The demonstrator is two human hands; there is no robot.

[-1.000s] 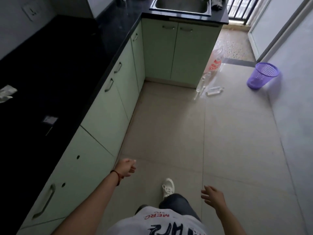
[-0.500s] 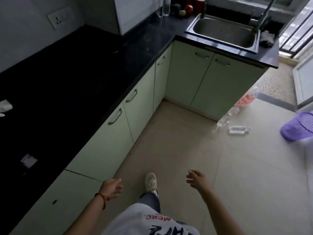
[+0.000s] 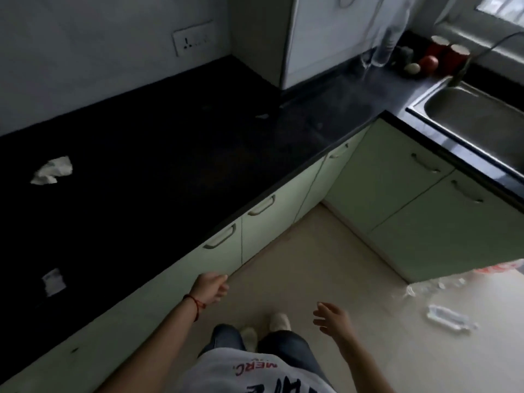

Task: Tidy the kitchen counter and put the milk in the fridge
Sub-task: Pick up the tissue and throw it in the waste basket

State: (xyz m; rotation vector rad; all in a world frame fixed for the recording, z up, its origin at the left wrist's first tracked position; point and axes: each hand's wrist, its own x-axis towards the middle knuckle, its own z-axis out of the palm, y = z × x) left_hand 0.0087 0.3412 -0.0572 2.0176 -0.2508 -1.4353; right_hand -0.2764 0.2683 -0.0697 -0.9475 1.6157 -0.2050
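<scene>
We saw a black counter filling the left of the frame, a crumpled tissue at its left. Two red cups stood upper right beside the bare steel sink. At the bottom, left hand hung loosely curled, right hand spread, both holding nothing.

Bare forearms, red thread bracelet on the left wrist, grey printed T-shirt, dark jeans, pale shoes.
</scene>
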